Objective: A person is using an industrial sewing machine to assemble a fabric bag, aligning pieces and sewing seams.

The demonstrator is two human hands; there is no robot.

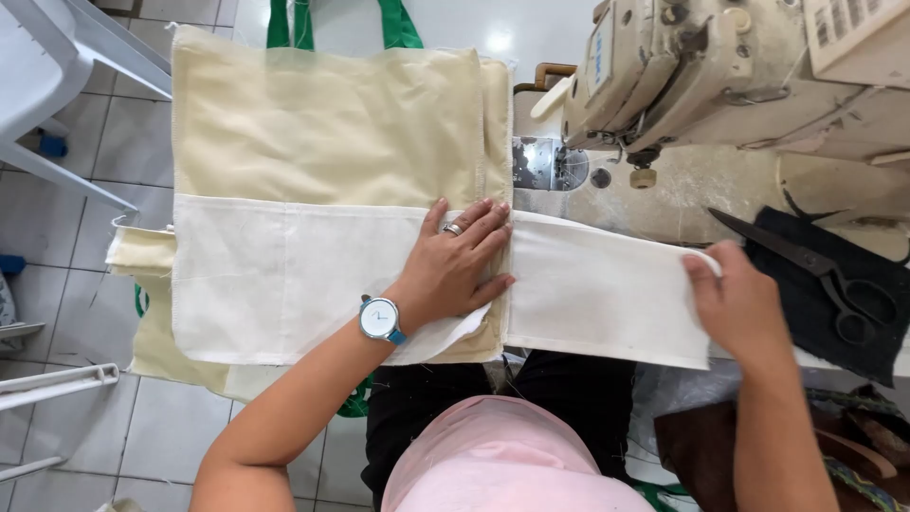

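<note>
Cream bag (322,123) hides our table; its green handles (398,24) are cut off. Our left hand (450,270) presses flat, our right hand (739,303) pinches the white strip (597,294).

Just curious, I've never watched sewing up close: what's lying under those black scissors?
The scissors lie on a dark cloth pad on the sewing table, right of the right hand. What is beneath the pad is covered and cannot be seen.

Both arms are bare to above the elbow. The left hand (453,265) wears a ring (453,228), and its wrist a round white-faced watch (379,319) on a blue strap. Pink top (502,465), dark trousers (569,398).
</note>
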